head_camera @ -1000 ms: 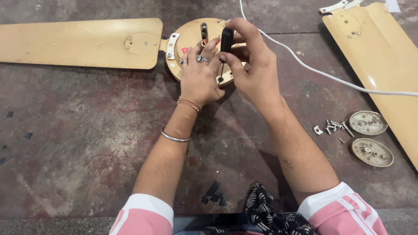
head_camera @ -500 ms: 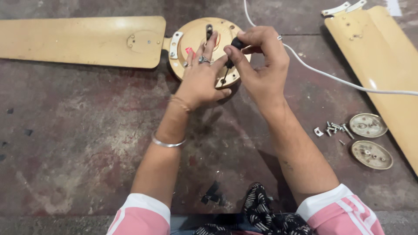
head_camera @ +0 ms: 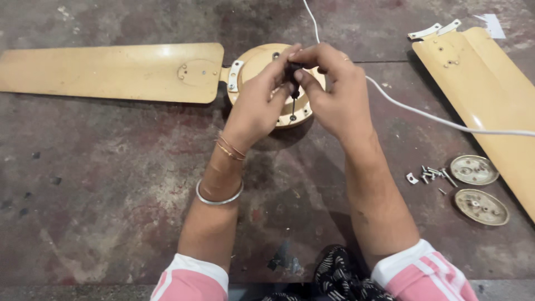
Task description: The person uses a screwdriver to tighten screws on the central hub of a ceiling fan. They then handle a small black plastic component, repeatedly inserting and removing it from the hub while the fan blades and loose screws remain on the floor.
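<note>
A cream ceiling fan motor housing (head_camera: 253,61) lies on the stained floor with one long blade (head_camera: 111,72) attached on its left. My right hand (head_camera: 334,95) grips the black handle of a small screwdriver (head_camera: 293,83) held upright, its tip down on the housing's near rim. My left hand (head_camera: 259,103) rests over the housing with its fingertips pinching the top of the same handle.
A detached blade (head_camera: 490,89) with metal brackets lies at the right. A white cable (head_camera: 423,114) runs from the housing across it. Loose screws (head_camera: 432,175) and two round metal caps (head_camera: 473,170) sit on the floor at the right.
Both hands have shifted a little toward the housing's near edge. The screwdriver has gone from tilted to upright with its tip on the rim.
</note>
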